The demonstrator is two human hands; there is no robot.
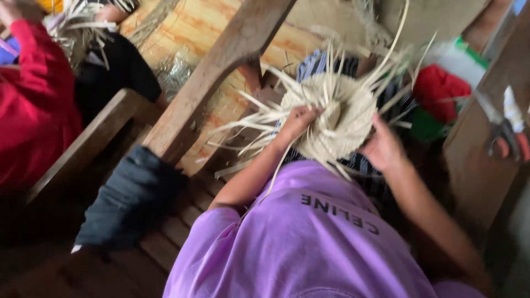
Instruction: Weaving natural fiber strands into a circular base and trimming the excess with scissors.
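Note:
A round, half-woven piece of pale straw (337,118) sits in front of my chest, with many loose strips sticking out all around its edge. My left hand (298,122) grips its left rim, fingers curled into the weave. My right hand (382,148) holds its lower right rim. A thin strip hangs from the piece down over my purple shirt (309,237). The piece rests over striped dark cloth (314,63) on my lap.
A slanted wooden beam (221,72) crosses the upper middle, above a wooden bench (94,138) and a dark grey cloth (130,198). At far left, a person in red (33,105) has a bundle of straw. Red-handled shears (505,129) lie on a plank at right, near red and green cloth (441,88).

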